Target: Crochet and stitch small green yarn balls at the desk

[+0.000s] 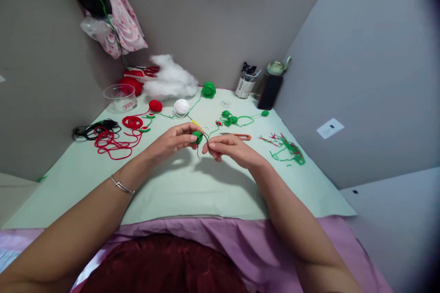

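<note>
Between the fingertips of both hands, above the pale green table cover [192,187], the left hand [172,141] is pinching a small green crocheted ball [197,136] while the right hand [229,149] is gripping its dark thread [206,138]; keeping that thread taut probably helps.

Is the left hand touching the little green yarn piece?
Touching. The head view shows the left hand pinching the green yarn piece between its fingertips.

Hands [202,144] mid-table [178,187], yarn tangle [110,139] left, thread scraps [287,149] right, stuffing [170,80] behind, bottle [271,87] back right.
</note>
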A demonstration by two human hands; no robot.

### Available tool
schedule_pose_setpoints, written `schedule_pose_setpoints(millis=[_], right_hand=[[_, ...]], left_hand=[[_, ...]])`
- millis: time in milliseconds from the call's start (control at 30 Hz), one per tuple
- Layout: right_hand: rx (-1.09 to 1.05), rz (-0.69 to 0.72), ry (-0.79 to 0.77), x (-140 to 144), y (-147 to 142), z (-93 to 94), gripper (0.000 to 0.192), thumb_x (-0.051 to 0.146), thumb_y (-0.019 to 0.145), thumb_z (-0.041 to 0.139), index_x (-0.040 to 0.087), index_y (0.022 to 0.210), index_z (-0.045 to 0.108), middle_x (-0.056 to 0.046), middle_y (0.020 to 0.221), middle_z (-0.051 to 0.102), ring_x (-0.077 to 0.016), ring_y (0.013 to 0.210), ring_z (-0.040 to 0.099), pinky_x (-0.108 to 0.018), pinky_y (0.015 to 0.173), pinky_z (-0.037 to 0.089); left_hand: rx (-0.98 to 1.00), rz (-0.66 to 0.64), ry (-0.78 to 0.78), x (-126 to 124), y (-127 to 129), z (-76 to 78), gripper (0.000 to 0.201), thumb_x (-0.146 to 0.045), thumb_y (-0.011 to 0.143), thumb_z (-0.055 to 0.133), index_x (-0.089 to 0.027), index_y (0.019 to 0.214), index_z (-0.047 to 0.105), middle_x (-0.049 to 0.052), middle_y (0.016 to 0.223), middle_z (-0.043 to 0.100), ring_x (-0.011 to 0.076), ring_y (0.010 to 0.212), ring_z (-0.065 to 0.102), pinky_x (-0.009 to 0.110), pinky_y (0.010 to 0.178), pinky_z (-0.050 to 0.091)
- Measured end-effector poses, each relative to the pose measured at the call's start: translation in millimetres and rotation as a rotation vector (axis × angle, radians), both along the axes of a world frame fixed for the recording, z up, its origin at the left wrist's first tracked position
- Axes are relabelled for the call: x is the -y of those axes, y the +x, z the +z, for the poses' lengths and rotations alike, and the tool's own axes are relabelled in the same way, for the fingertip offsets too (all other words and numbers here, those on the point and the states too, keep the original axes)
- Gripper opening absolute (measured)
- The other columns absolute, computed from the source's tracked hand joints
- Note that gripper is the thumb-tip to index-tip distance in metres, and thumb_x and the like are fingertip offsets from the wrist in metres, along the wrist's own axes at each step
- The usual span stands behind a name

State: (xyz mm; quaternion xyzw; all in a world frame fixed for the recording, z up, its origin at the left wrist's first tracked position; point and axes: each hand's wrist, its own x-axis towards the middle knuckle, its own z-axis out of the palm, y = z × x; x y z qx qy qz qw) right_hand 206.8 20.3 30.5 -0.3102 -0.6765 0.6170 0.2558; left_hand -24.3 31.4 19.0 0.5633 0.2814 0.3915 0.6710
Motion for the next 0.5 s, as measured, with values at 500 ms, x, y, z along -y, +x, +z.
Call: schedule_pose_setpoints(millis=[500], right_hand=[[0.299, -0.605, 0.571, -15, 13, -0.6, 0.023, 0.033, 0.09, 0.052, 0.019, 0.077, 0.066, -0.001, 0.072, 0.061, -0.0147, 0.066, 0.049, -0.028, 0.067, 0.038]], left_hand=[[-0.099, -0.037, 0.004, 4, 3, 1.5, 0.024, -0.032, 0.076, 0.077, -0.018, 0.093, 0.067, 0.001, 0.084, 0.062, 0.0153, 0.076, 0.058, 0.031, 0.075, 0.048]])
